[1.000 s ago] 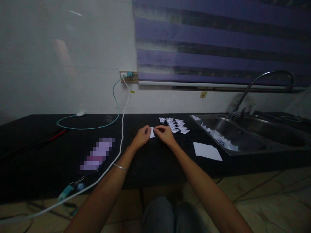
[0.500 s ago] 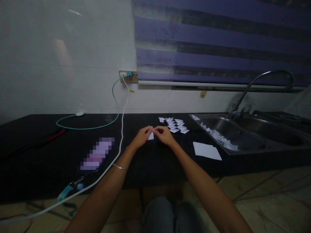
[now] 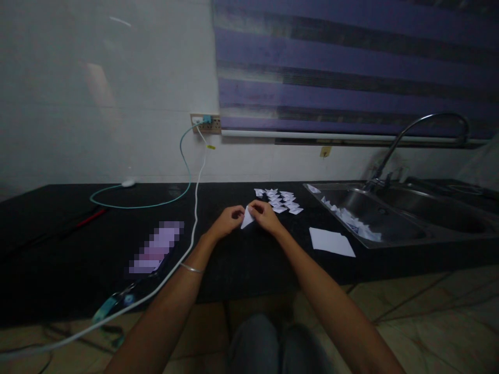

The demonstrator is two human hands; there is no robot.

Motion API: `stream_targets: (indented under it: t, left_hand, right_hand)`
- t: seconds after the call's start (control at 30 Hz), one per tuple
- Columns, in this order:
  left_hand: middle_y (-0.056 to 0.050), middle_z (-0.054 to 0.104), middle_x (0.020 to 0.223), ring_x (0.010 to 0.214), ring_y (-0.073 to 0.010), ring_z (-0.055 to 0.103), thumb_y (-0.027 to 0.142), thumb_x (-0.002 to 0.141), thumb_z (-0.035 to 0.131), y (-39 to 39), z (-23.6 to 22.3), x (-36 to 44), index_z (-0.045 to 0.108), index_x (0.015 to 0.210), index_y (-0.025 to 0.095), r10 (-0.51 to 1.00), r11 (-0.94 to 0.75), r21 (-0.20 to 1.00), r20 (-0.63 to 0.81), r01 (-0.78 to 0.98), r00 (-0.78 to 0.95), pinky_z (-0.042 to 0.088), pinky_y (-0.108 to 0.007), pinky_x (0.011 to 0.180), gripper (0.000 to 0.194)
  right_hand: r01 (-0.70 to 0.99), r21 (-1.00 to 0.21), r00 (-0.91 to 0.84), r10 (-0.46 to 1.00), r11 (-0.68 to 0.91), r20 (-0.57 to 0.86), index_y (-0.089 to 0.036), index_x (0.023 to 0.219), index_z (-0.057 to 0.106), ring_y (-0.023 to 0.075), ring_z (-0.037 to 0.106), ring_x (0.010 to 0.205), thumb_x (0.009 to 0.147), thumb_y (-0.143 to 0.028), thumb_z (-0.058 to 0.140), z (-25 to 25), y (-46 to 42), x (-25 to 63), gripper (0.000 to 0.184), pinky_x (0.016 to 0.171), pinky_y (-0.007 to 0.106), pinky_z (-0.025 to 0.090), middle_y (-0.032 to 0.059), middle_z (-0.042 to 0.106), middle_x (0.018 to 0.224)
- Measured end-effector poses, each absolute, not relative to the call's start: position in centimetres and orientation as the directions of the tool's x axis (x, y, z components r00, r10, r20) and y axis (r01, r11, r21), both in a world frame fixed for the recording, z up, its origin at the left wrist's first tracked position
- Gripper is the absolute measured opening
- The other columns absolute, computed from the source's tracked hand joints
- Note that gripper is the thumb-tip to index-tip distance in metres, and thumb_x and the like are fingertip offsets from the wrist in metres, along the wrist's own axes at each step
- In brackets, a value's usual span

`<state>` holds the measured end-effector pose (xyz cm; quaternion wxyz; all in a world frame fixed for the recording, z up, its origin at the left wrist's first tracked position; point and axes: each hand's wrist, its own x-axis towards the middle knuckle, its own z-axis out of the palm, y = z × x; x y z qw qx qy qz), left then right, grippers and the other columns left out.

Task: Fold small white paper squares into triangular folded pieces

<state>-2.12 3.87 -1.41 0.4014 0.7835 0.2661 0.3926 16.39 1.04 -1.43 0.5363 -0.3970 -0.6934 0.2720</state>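
A small white folded paper, pointed at its lower end, is held up over the black counter between my hands. My right hand pinches its upper right side between thumb and fingers. At its left edge, my left hand is closed with curled fingertips on the paper. Just beyond my right hand lie several small folded paper pieces in rows. To the right, a stack of white paper sheets rests flat on the counter.
At right is a steel sink with more folded papers along its left side and a curved faucet. A white cable crosses the counter beside my left forearm. Left of it lies a blurred-out phone-like object with a strap.
The folded paper has turned and now shows a pointed, larger face. My fingertips have moved slightly apart, with the paper between them.
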Motion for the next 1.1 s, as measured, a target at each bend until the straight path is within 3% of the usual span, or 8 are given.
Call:
stream_targets:
  t: [0.1,0.23,0.43,0.6,0.7,0.77,0.93,1.1]
  left_hand:
    - [0.000,0.065,0.076,0.072,-0.0153,0.058,0.035,0.078,0.065,3.7,-1.5,-2.1,0.069,0.083,0.014,0.719,-0.547,0.823,0.368,0.152,0.590,0.045,-0.026,0.072,0.021]
    - [-0.001,0.063,0.066,0.063,-0.0148,0.055,0.047,0.089,0.056,3.3,-1.6,-2.1,0.068,0.073,0.014,0.733,-0.532,0.798,0.266,0.284,0.626,0.042,-0.026,0.064,0.039]
    - [-0.003,0.070,0.075,0.071,-0.0171,0.060,0.037,0.089,0.054,4.0,-2.1,-2.1,0.075,0.086,0.012,0.738,-0.594,0.738,0.341,0.320,0.583,0.043,-0.027,0.069,0.032]
    - [0.000,0.061,0.065,0.060,-0.0134,0.054,0.051,0.096,0.047,4.4,-2.2,-2.2,0.068,0.074,0.014,0.762,-0.598,0.715,0.365,0.363,0.536,0.037,-0.025,0.060,0.048]
    - [0.001,0.062,0.065,0.060,-0.0131,0.054,0.054,0.091,0.055,4.6,-2.1,-2.1,0.067,0.073,0.015,0.784,-0.537,0.779,0.320,0.323,0.532,0.038,-0.025,0.060,0.045]
    - [-0.001,0.064,0.065,0.060,-0.0135,0.056,0.060,0.090,0.055,4.7,-2.0,-1.9,0.068,0.073,0.015,0.791,-0.459,0.852,0.263,0.252,0.552,0.041,-0.025,0.062,0.049]
    - [-0.004,0.066,0.059,0.053,-0.0132,0.057,0.074,0.094,0.034,5.3,-2.0,-1.3,0.069,0.073,0.014,0.841,-0.251,0.958,0.144,0.140,0.521,0.046,-0.028,0.064,0.073]
    - [-0.006,0.071,0.064,0.059,-0.0144,0.061,0.069,0.095,0.043,5.7,-2.0,-1.6,0.070,0.072,0.015,0.775,-0.266,0.959,0.154,0.096,0.613,0.048,-0.028,0.067,0.065]
  right_hand:
    - [0.257,-0.793,-0.111,0.832,0.552,0.543,-0.018,0.081,0.064,0.0174,0.055,0.073,0.085,-0.045,0.063,-1.5,1.1,16.3,0.026,0.069,0.030,0.044,0.0018,0.060,0.075]
    - [0.282,-0.784,-0.093,0.829,0.553,0.551,-0.018,0.090,0.068,0.0179,0.058,0.078,0.087,-0.046,0.064,-1.5,1.0,16.1,0.028,0.073,0.030,0.046,0.0039,0.064,0.084]
    - [0.496,-0.672,-0.084,0.800,0.550,0.594,-0.017,0.115,0.065,0.0132,0.053,0.066,0.080,-0.039,0.075,-1.6,0.3,15.7,0.042,0.064,0.027,0.044,-0.0006,0.059,0.083]
    - [0.619,-0.581,-0.060,0.770,0.528,0.635,-0.017,0.095,0.065,0.0141,0.057,0.066,0.083,-0.016,0.061,-1.7,0.3,16.0,0.013,0.067,0.027,0.045,0.0002,0.063,0.076]
    - [0.669,-0.536,-0.042,0.747,0.514,0.663,-0.018,0.085,0.064,0.0155,0.057,0.067,0.082,-0.015,0.060,-1.8,0.5,16.2,0.006,0.066,0.028,0.043,0.0016,0.063,0.075]
    - [0.701,-0.487,-0.044,0.714,0.521,0.699,-0.018,0.084,0.064,0.0166,0.058,0.070,0.083,-0.015,0.059,-1.9,0.6,16.3,0.005,0.067,0.029,0.042,0.0027,0.064,0.076]
    - [0.714,-0.393,-0.095,0.636,0.580,0.766,-0.018,0.088,0.066,0.0180,0.059,0.075,0.089,-0.016,0.057,-1.6,0.3,15.9,0.009,0.070,0.030,0.044,0.0058,0.067,0.083]
    - [0.660,-0.385,-0.157,0.619,0.646,0.770,-0.017,0.092,0.068,0.0176,0.060,0.076,0.093,-0.018,0.056,-1.4,-0.3,15.3,0.012,0.070,0.030,0.047,0.0071,0.068,0.088]
